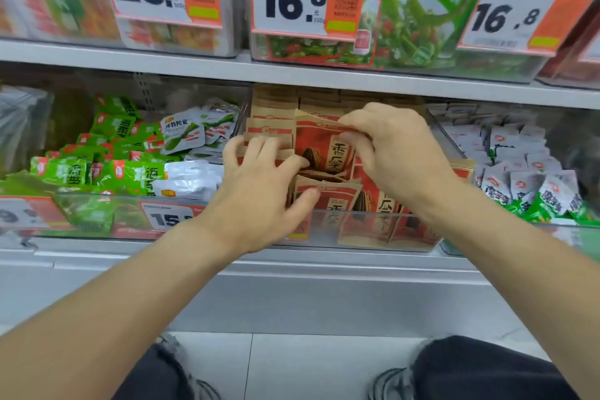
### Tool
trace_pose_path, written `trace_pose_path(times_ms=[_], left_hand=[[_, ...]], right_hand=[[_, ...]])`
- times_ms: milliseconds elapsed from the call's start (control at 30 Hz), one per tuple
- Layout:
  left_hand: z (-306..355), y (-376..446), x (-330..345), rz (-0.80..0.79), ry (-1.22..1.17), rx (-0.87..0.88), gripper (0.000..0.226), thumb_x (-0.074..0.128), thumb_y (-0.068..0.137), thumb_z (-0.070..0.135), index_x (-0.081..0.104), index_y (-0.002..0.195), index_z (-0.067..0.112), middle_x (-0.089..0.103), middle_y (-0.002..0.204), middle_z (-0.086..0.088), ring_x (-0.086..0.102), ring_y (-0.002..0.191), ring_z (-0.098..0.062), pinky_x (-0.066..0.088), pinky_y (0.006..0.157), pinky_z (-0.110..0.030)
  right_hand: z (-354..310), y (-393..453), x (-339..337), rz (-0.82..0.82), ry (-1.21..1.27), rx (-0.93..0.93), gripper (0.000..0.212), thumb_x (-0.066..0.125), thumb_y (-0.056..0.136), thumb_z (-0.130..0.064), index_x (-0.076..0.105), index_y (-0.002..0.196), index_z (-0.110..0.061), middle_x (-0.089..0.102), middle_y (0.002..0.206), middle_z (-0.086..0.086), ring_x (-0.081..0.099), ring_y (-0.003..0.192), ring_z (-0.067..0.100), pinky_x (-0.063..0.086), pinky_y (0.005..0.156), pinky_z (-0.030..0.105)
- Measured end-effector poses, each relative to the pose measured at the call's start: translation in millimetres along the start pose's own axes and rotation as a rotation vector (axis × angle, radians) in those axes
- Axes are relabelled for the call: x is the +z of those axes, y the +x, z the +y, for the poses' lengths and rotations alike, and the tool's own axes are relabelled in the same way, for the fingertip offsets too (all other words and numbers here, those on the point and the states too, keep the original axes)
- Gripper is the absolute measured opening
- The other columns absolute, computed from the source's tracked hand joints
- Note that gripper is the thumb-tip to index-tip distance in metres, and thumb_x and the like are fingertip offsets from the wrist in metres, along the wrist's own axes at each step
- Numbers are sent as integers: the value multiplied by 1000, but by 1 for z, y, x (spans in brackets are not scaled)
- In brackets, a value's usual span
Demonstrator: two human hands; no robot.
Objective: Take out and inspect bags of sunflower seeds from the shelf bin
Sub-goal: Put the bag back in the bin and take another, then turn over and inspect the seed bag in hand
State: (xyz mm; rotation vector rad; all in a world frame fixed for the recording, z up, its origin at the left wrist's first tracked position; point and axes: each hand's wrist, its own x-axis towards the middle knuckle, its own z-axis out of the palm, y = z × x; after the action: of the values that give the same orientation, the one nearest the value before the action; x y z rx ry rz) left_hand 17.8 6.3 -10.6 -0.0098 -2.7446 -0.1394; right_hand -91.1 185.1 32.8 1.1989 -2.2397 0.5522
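Both hands reach into the clear shelf bin [357,221] in the middle of the lower shelf [292,269], which is packed with red-and-kraft bags of sunflower seeds. The right hand [394,153] pinches the top edge of one sunflower seed bag [319,148] between thumb and fingers; that bag stands upright above the others, its long axis roughly vertical, top seal up and tilted slightly away, printed face toward the camera. The left hand [259,185] has its grip on a bundle of bags [328,196] at the front left of the bin: its fingers curl over their tops while the thumb presses against the face of the nearest one, which leans with its top toward the right. More bags stand in rows behind, tops up. To the left sits a bin of green and white packets [130,156], to the right a bin of white and green packets [526,182]. Price tags [292,0] reading 23.8 and 16.8 hang on the bins above. Dark trousers and shoes show over a tiled floor [308,367].
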Motion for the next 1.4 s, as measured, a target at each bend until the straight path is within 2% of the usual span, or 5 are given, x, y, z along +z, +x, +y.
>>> trace_pose_path(times_ms=[567, 933, 1167, 1267, 1400], left_hand=[[2, 8, 0, 102, -164, -82, 62, 17, 91, 50, 73, 106, 31, 53, 123, 3, 34, 128, -13, 5, 112, -36], [5, 10, 4, 120, -146, -89, 61, 20, 93, 52, 65, 123, 25, 53, 128, 2, 37, 129, -14, 8, 115, -41], [6, 14, 3, 127, -157, -85, 65, 19, 95, 50, 51, 141, 18, 55, 137, 6, 39, 132, -13, 8, 115, -43], [7, 18, 4, 106, -145, -68, 64, 15, 95, 50, 58, 134, 23, 57, 136, 10, 40, 131, -12, 9, 115, -44], [9, 22, 5, 112, -172, -101, 63, 16, 93, 49, 64, 125, 24, 60, 125, 10, 44, 122, -12, 11, 113, -39]], right_hand=[[0, 21, 12, 55, 91, 172, 12, 72, 90, -17, 78, 101, -18, 78, 91, -1, 71, 81, 18, 56, 84, 33], [18, 25, 38, -378, -47, 330, 39, 60, 99, -45, 68, 130, -22, 72, 123, 4, 66, 111, 28, 54, 90, 40], [22, 31, 34, -635, -6, 315, 31, 58, 97, -53, 74, 108, -29, 74, 100, -4, 67, 93, 20, 57, 83, 40], [24, 32, 29, -523, 216, 451, 45, 44, 98, -64, 70, 99, -27, 70, 85, -9, 63, 77, 10, 51, 70, 30], [29, 38, 43, -276, 291, 651, 48, 55, 100, -43, 48, 141, -20, 73, 103, 2, 68, 77, 17, 59, 73, 37]])
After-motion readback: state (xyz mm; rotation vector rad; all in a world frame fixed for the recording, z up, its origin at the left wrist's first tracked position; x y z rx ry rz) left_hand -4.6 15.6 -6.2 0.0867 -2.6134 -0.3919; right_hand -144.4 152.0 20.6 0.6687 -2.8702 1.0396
